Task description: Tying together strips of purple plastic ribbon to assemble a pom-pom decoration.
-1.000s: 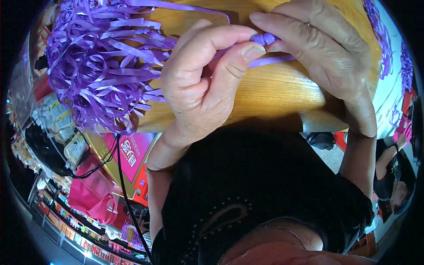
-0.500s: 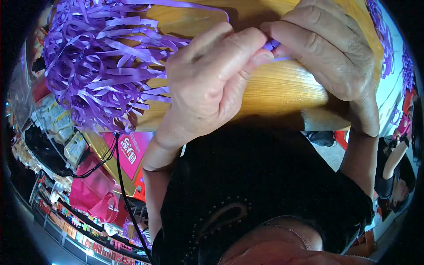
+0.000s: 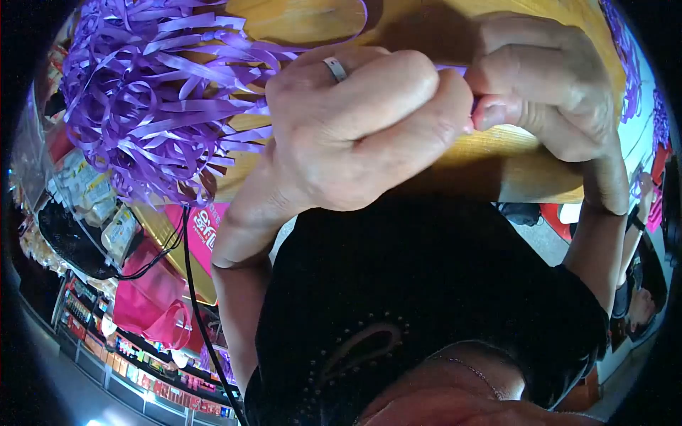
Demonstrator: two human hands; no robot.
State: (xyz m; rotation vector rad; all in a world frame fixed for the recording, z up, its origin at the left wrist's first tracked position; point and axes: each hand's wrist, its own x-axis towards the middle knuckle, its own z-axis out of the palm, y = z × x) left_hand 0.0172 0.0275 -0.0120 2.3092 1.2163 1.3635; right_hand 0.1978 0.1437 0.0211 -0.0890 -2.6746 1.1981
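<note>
The left hand (image 3: 366, 131) is curled closed, knuckles up, thumb and forefinger pinched together at the tip, with a ring (image 3: 334, 69) on one finger. The right hand (image 3: 550, 89) is also closed, its fingers folded inward and its thumb bent in to meet the left fingertips. Between the two sits the purple ribbon (image 3: 451, 69); only a short strip and a dark sliver show, so while both hands seem to pinch it, the exact grip and any fold or knot are hard to make out. The work is held above the wooden table (image 3: 455, 170), towards its right side. To the left lies a heap of purple ribbon strands (image 3: 142, 113), its trimmed ends reaching in close to the left wrist, and a loose strand (image 3: 365, 20) curves across the wood beyond the hands.

The likeliest trouble is slipping: ribbon of this sort looks smooth, and with so little of it between the fingertips, an uneven pull could let it slide out or twist. The strands near the left wrist could snag and drag along if that arm swings back, and the fingers themselves cover the pinch, so a crooked fold might pass unseen
</note>
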